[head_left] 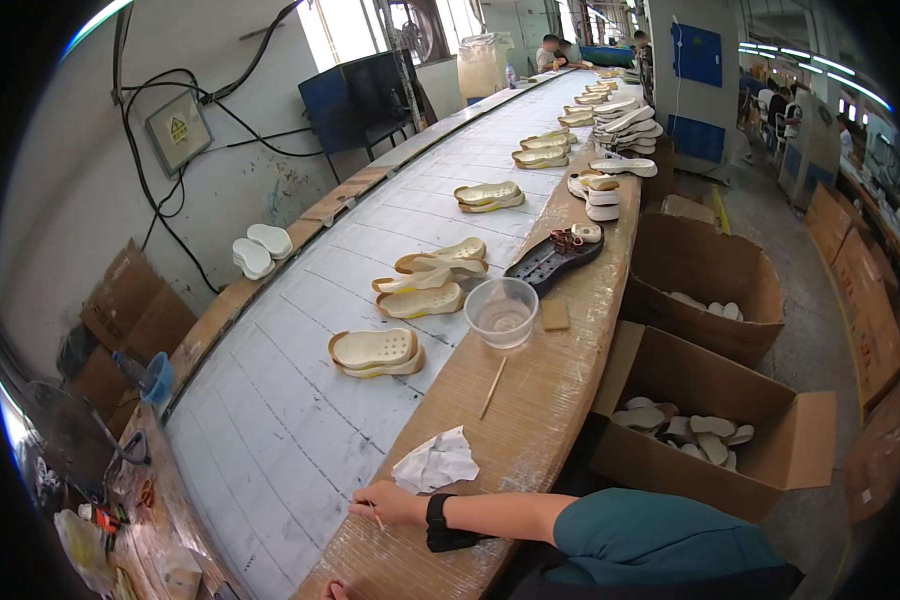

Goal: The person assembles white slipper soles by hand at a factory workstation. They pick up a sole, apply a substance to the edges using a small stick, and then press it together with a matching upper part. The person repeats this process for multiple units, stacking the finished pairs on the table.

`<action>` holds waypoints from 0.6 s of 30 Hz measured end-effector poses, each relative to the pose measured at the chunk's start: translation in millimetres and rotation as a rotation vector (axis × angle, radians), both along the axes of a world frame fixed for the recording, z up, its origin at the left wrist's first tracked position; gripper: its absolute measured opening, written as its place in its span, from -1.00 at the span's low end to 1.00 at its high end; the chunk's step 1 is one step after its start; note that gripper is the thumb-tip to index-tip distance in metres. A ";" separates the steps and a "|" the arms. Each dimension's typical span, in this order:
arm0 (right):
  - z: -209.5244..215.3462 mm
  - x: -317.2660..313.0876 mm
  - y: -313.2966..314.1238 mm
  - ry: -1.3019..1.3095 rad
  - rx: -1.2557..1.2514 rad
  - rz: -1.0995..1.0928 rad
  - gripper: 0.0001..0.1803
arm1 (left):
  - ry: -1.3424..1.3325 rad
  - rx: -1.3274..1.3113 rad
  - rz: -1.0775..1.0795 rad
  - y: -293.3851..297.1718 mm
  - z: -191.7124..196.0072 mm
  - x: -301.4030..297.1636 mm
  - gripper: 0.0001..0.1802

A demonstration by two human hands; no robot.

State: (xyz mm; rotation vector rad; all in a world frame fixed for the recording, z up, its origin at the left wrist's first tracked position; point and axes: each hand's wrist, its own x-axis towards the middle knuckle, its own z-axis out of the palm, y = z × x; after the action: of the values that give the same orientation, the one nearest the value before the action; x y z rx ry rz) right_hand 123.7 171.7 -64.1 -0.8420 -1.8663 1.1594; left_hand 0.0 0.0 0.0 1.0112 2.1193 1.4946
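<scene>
Yellow triangular warning sign (178, 127), over there on the grey wall box (176, 158), small marks beneath the triangle too tiny to read

Thin pale stick (377, 517): held slantwise in right hand (392, 503), partly hidden there, exposed length over brown worktop (530, 420).

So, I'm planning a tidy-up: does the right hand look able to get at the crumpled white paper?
Probably yes: the paper lies close beside the right hand, nothing visible between, though that hand seems to grip a thin pale stick.
</scene>
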 end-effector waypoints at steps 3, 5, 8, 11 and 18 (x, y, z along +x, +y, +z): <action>3.0 -1.6 4.3 -0.001 0.014 -0.007 -0.72 | -0.011 0.025 -0.005 4.3 -2.7 -4.3 -0.63; 9.5 -3.6 8.2 -0.003 0.027 -0.010 -0.72 | -0.017 0.041 -0.005 8.8 -6.6 -11.0 -0.63; 7.9 -5.6 7.9 0.025 0.021 -0.009 -0.72 | -0.036 0.002 -0.009 9.6 -14.2 -20.2 -0.62; 6.0 -5.4 7.4 0.019 0.027 -0.012 -0.72 | -0.019 0.011 0.000 8.6 -13.9 -17.7 -0.62; 2.9 -6.6 9.0 0.032 0.058 -0.018 -0.72 | -0.053 0.020 -0.005 9.2 -14.9 -19.5 -0.63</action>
State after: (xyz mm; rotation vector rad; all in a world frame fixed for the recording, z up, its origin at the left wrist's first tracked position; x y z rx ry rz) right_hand 117.1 180.7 -61.2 -0.8018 -1.8536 1.0965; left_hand -19.5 9.2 -14.9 0.9717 2.0682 1.5258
